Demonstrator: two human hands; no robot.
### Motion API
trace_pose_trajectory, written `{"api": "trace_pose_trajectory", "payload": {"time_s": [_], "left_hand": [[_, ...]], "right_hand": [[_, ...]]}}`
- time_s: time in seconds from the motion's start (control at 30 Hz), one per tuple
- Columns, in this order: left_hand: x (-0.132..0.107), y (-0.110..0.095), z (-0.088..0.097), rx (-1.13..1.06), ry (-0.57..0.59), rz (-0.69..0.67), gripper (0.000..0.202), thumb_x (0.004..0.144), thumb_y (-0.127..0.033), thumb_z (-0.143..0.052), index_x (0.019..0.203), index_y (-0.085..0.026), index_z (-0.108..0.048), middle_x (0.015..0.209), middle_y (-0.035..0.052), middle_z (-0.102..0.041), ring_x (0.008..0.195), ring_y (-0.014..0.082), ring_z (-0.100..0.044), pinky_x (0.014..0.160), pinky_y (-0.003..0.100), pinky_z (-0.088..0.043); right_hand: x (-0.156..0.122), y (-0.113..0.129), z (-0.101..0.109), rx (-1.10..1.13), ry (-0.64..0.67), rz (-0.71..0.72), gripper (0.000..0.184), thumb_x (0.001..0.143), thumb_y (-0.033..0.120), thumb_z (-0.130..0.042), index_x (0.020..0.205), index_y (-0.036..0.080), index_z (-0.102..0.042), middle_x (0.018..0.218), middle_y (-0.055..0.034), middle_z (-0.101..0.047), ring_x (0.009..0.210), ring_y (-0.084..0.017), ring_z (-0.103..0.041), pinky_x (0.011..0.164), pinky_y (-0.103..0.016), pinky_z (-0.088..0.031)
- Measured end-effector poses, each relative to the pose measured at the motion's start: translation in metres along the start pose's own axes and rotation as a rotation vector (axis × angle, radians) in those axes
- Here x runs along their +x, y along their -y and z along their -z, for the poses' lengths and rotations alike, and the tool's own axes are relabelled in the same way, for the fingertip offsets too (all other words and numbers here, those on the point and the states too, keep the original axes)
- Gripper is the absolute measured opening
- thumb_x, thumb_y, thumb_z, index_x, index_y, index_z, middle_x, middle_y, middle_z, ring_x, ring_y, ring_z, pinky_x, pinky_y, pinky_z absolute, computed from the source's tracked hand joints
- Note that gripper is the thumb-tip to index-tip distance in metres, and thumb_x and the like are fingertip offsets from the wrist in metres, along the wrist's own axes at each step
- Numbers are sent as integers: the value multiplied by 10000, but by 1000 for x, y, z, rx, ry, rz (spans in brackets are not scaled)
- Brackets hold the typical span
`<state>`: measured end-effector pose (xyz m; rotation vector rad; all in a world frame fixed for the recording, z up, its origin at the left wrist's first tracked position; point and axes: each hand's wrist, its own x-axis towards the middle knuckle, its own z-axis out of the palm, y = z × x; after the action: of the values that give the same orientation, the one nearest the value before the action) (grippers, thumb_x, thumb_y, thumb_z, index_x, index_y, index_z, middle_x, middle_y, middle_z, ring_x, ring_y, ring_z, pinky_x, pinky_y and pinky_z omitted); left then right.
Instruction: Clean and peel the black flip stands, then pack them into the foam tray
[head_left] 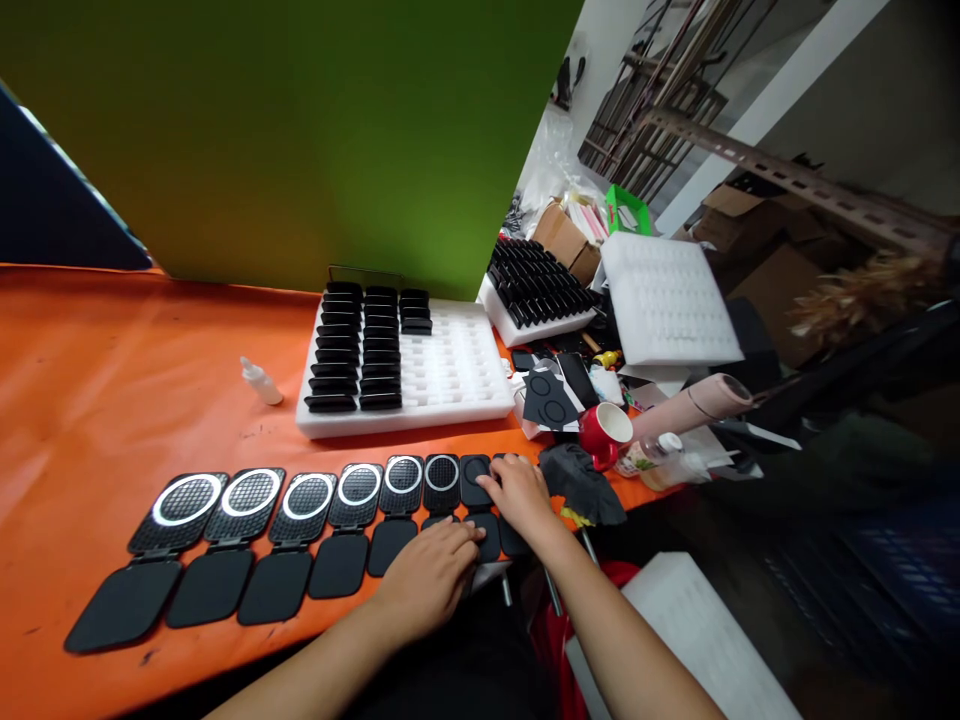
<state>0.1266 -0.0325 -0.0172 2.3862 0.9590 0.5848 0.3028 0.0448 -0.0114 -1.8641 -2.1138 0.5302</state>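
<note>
A row of hinged black folding plates lies opened out along the table's front edge. Several upper halves carry a white ring, such as the ringed plate [187, 500] at the far left; toward the right the rings look dark. My left hand [431, 568] rests over the lower flaps near the right end, its fingers stretched out and their tips on a black flap [489, 540]. Just beyond it, my right hand [521, 492] lies over the upper halves, fingertips touching a plate with a dark ring [474, 470]. What lies beneath both palms is hidden.
A white foam tray [457, 400] with rows of black pieces stands behind the row. A small white dropper bottle [261, 381] is at its left. To the right are a red mug [604, 430], a pink tumbler [694, 405], a dark cloth [581, 480] and another loaded foam tray [517, 330].
</note>
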Motion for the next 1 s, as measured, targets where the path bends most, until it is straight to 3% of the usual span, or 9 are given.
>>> {"api": "trace_pose_trajectory", "payload": {"time_s": [0.1, 0.27, 0.37, 0.47, 0.57, 0.63, 0.73, 0.87, 1.0], "left_hand": [[0, 1, -1, 10, -19, -16, 281, 763, -86, -440, 1003, -202, -527, 1148, 52, -577, 1080, 199, -514, 987, 404, -360], [0, 0, -1, -75, -41, 25, 245, 799, -116, -410, 983, -200, -550, 1154, 72, -572, 1068, 214, -514, 972, 435, -355], [1, -5, 3, -293, -42, 159, 138, 787, -162, -457, 835, -212, -575, 1101, 50, -593, 1058, 234, -504, 954, 446, -346], [10, -8, 11, -420, -49, 256, 92, 781, -216, -482, 783, -213, -573, 905, 28, -638, 882, 211, -571, 793, 372, -449], [33, 1, 24, -514, -102, 340, 156, 808, -291, -451, 781, -191, -568, 741, 12, -635, 698, 168, -592, 623, 280, -477], [55, 16, 36, -579, -184, 406, 247, 836, -346, -397, 845, -164, -563, 781, 38, -644, 724, 171, -605, 633, 275, -482], [86, 39, 56, -650, -336, 500, 422, 871, -396, -291, 1140, -120, -462, 1091, 134, -592, 959, 211, -581, 763, 317, -475], [96, 49, 66, -660, -494, 582, 663, 803, -418, -458, 1347, -135, -207, 1398, 169, -278, 1250, 269, -324, 970, 398, -334], [81, 35, 52, -723, -409, 500, 412, 770, -363, -508, 1130, -164, -528, 1163, 100, -573, 1090, 237, -514, 927, 373, -393]], "right_hand": [[8, 5, 1, -217, -85, -84, 300, 758, 469, -553, 767, 169, -563, 789, -101, -575, 826, -260, -506, 744, -368, -351], [21, 6, 22, -284, -159, -49, 219, 867, 349, -417, 888, 199, -576, 922, -78, -588, 922, -204, -499, 811, -300, -358], [34, -10, 47, -293, -231, -73, 332, 880, 354, -382, 1135, 178, -501, 1202, -110, -484, 1136, -220, -386, 928, -316, -294], [52, -34, 67, -304, -198, -154, 537, 842, 416, -438, 1282, 115, -379, 1334, -155, -360, 1231, -252, -302, 958, -345, -280], [66, -49, 78, -314, -128, -173, 501, 828, 391, -472, 1241, 108, -444, 1257, -152, -468, 1163, -241, -415, 918, -317, -328], [71, -52, 83, -332, -98, -172, 447, 833, 354, -470, 1216, 124, -473, 1190, -135, -535, 1089, -231, -490, 881, -300, -356], [72, -48, 90, -378, -60, -161, 408, 835, 345, -466, 1185, 137, -501, 1132, -127, -577, 1027, -233, -535, 837, -294, -377], [74, -37, 96, -451, 8, -147, 336, 834, 346, -471, 1066, 124, -573, 1015, -140, -624, 957, -244, -569, 790, -307, -395], [83, -29, 98, -513, 96, -154, 290, 852, 313, -480, 1011, 89, -574, 978, -140, -613, 934, -227, -565, 811, -360, -408]]}}
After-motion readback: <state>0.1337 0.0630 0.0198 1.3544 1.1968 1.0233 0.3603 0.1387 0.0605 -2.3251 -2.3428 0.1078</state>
